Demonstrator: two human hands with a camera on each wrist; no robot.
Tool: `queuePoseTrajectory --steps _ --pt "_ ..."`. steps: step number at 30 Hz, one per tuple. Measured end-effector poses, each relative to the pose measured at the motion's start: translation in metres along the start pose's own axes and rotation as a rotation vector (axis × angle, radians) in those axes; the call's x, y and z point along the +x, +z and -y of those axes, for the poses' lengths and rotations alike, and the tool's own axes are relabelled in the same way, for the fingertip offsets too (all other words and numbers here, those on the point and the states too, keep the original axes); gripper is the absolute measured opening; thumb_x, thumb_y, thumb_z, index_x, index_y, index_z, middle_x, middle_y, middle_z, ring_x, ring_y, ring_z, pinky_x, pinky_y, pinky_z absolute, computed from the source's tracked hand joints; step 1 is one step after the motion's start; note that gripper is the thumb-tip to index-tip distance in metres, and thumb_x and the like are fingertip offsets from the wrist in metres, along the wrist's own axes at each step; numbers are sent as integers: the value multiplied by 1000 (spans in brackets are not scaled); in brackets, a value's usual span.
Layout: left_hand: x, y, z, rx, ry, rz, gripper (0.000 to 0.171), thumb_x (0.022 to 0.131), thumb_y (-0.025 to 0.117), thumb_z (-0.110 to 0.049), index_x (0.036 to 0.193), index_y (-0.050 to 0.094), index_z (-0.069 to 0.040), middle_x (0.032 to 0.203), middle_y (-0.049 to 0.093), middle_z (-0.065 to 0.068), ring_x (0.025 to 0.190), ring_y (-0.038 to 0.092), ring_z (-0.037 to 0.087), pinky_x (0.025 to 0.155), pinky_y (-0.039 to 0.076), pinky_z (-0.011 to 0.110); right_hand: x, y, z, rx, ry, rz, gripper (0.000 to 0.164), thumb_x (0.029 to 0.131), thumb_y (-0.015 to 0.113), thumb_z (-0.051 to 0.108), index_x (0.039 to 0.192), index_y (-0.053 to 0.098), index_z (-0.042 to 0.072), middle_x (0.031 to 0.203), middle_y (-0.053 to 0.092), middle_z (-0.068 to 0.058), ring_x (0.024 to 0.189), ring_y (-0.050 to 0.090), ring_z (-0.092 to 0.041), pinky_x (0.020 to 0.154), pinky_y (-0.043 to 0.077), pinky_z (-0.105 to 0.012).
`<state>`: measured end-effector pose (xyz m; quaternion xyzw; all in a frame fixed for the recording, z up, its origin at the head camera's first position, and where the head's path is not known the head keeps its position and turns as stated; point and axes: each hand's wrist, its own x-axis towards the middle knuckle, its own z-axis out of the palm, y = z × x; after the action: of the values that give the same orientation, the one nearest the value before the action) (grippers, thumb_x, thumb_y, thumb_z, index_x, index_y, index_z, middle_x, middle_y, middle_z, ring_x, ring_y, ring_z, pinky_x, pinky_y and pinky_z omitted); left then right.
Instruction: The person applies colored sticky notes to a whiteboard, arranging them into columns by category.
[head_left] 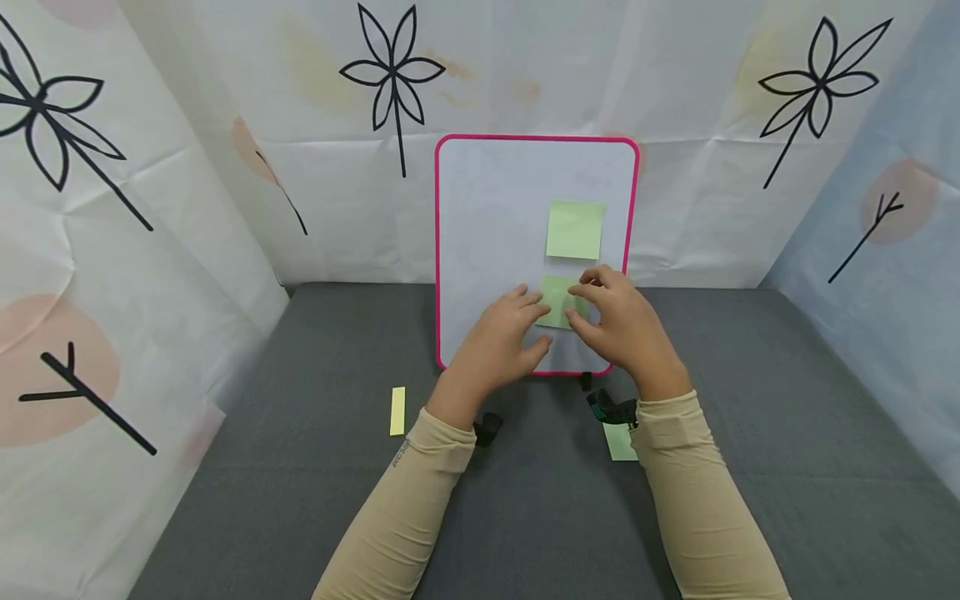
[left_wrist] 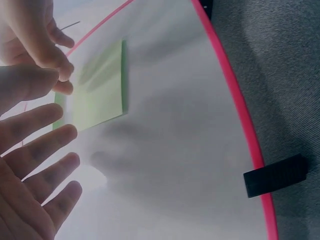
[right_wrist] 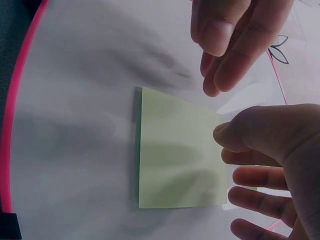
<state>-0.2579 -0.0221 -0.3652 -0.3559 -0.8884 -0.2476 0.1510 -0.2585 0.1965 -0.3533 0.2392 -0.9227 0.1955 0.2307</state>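
A pale green sticky note [right_wrist: 175, 155] lies on the lower right part of a white board [head_left: 491, 225] framed in pink. Its lower edge lifts a little and casts a thin shadow. My right hand [head_left: 622, 321] is at the note's right side, thumb and index finger apart over it in the head view. On the other side my left hand [head_left: 498, 337] hovers with spread fingers, the fingertips close to the note's left edge. Higher on the board a second green sticky note [head_left: 575, 230] is stuck flat.
The board leans upright against a patterned white backdrop [head_left: 315, 200], on black clips [left_wrist: 275, 175]. On the dark grey table [head_left: 337, 350] lie a narrow yellow strip [head_left: 397, 411] at left and a green paper [head_left: 620, 442], partly hidden by the right sleeve.
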Motion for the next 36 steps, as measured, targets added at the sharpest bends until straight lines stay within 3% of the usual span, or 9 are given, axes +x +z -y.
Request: queuePoseTrajectory --steps 6,13,36 --pt "-2 -4 1 -11 34 -36 38 97 77 -15 130 73 3 138 70 20 143 58 39 121 44 48 0 1 2 -4 -4 0 30 94 78 12 119 77 -4 122 63 -20 107 61 -37 91 57 -53" --pt "-3 -7 0 -6 29 -43 37 97 78 -16 129 74 2 136 72 18 139 61 37 120 46 47 0 1 4 -4 -15 -3 29 94 78 12 118 77 -3 121 64 -19 105 62 -36 90 57 -53" --pt "-4 -12 4 -19 25 -76 36 98 77 -17 128 74 3 136 71 19 141 58 40 121 45 48 1 5 9 -9 -55 -19 27 93 78 10 116 78 -4 120 65 -20 103 63 -35 89 58 -52"
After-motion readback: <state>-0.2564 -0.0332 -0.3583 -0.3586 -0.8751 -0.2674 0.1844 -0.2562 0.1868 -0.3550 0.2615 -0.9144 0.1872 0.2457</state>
